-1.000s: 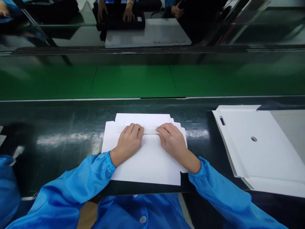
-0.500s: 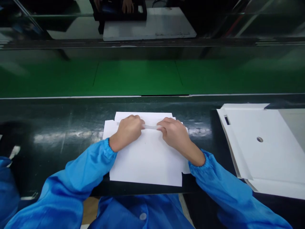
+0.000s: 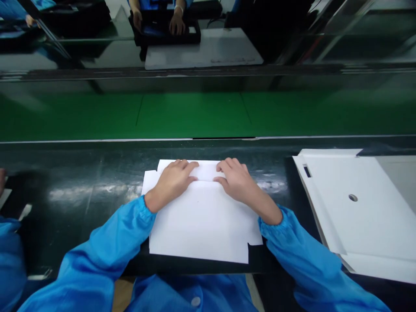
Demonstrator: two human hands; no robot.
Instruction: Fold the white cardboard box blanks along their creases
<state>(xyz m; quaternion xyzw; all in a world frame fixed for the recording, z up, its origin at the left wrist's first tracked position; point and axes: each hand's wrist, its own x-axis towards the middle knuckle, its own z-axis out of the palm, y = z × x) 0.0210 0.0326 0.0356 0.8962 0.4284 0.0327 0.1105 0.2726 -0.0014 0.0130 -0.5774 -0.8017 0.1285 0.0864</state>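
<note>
- The white sheet [image 3: 201,225] in front of you is thin, matt and smooth, like card, with straight edges, stepped notches at its corners and a fold line running across its upper part.
- Beyond that line, a narrow flap [image 3: 208,170] forms a pale band between your hands.
- Your bench [image 3: 81,173] is dark green and glossy, with scuffs and streaks of reflected light.
- Your sleeves [image 3: 113,240] are bright blue, wrinkled, slightly shiny cloth, gathered at the wrists.
- To your right, well apart from the sheet, lies a stack of white blanks [image 3: 373,225]; the top one has a round hole and a small rectangular slot.
- The sheet lies flat on the bench, under and between both your hands, its larger part reaching towards your body.
- Your left hand [image 3: 174,178] rests on the flap's left part, thumb and forefinger spread, thumb tip by the fold line.
- Your right hand [image 3: 235,178] mirrors it on the right, fingers bent, thumb apart from them, also by the fold line.
</note>
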